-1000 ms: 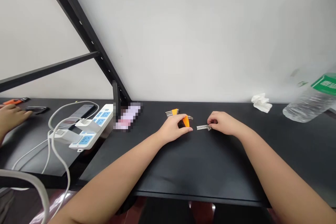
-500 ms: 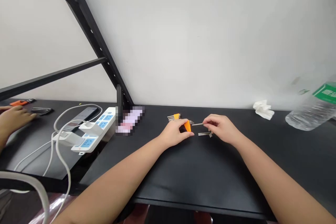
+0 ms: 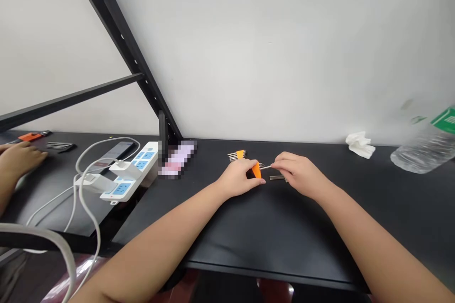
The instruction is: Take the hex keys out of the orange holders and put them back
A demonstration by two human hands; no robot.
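Observation:
My left hand is closed around an orange hex key holder, thumb in front and fingers behind. Between the fingertips of my right hand is a metal hex key, its far end touching the holder; whether it sits inside a hole I cannot tell. Several loose hex keys lie on the table below my right hand, partly covered by it. Just behind my left hand rests a second orange holder filled with hex keys.
On the left are a white power strip with plugs and cables, a phone and another person's hand near more hex keys. Crumpled tissue and a plastic bottle are on the right. A black metal frame rises at left.
My right hand has moved slightly left, bringing the hex key up to the orange holder. It now covers more of the loose keys. The view has shifted a little.

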